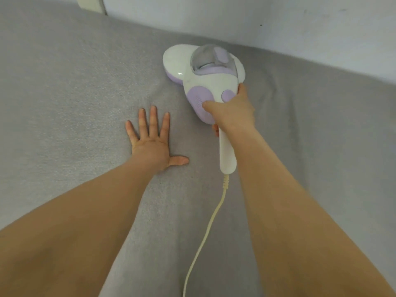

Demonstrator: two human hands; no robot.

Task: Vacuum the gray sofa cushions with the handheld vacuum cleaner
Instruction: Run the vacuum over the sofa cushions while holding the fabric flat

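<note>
Gray woven fabric of the sofa cushion [64,103] fills nearly the whole view, from the near edge up to a pale wall [278,24] at the far side. Nearest the camera, two bare forearms reach forward over the cushion, and a cream power cord [205,232] runs between them, curving up from the bottom edge to the tail of the vacuum handle. Left hand [151,144] lies flat, palm down, on the fabric; fingers straight and spread, thumb out to the right, holding nothing. Just right of it and a little farther off, the right hand [232,113] grips the white handle of the handheld vacuum cleaner [205,76], fingers curled round it, thumb lying along the lilac side panel. Vacuum body is white with lilac panels and a clear gray dust chamber on top; its wide round head rests on the cushion, pointing away, near the wall line. Fabric shows shallow creases around the vacuum head. A pale upright strip [92,4] is visible at the top left, too cropped to identify.
</note>
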